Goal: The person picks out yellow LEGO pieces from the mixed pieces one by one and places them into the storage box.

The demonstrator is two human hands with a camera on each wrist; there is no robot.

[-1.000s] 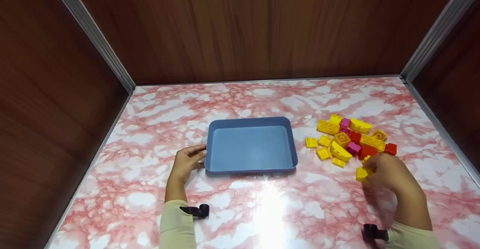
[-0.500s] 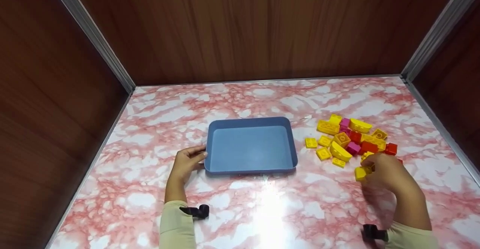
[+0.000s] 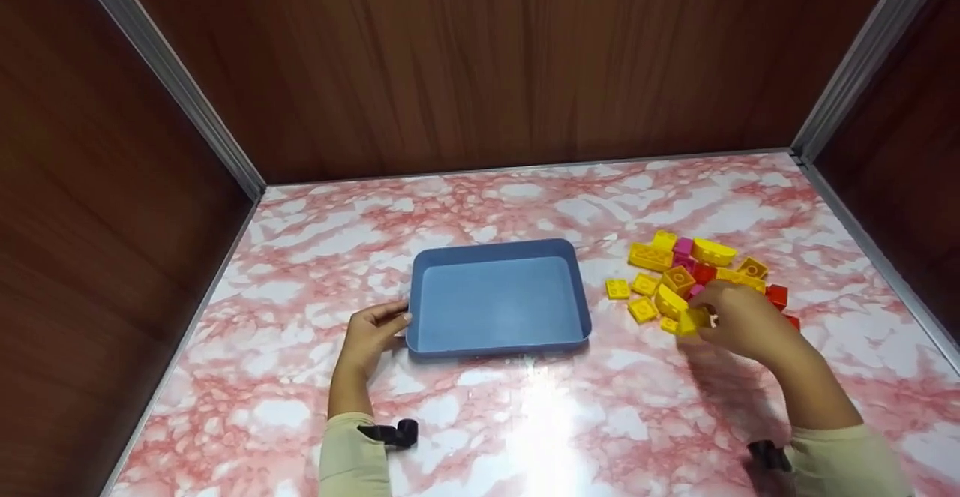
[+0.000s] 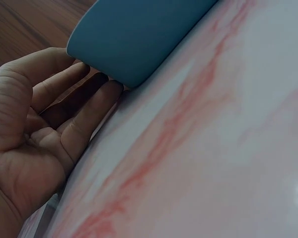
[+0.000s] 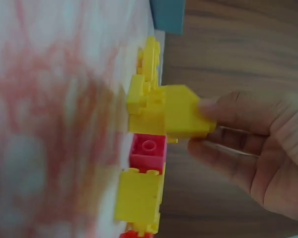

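My left hand (image 3: 369,339) is at the left end of a blue-grey tray (image 3: 495,349). In the left wrist view, the fingertips touch the outside of the tray's wall (image 4: 139,39), fairly straight. My right hand (image 3: 750,322) pinches a yellow toy building brick (image 3: 691,321) between thumb and fingers, lifted at the near side of a brick pile. In the right wrist view, that yellow brick (image 5: 181,111) has a slanted corner and is slightly blurred. Behind it lie other yellow bricks (image 5: 139,197) and a pink brick (image 5: 149,151).
Yellow, red and pink bricks lie in a loose pile right of the tray, among them a yellow curved brick (image 3: 712,252) and a red brick (image 3: 778,297). Dark wood panels (image 3: 450,62) border the marbled pink-and-white table (image 3: 465,422).
My right hand has lifted the yellow brick and moved left and slightly away from me with it. My left hand stays at the tray. The head view has shifted slightly.
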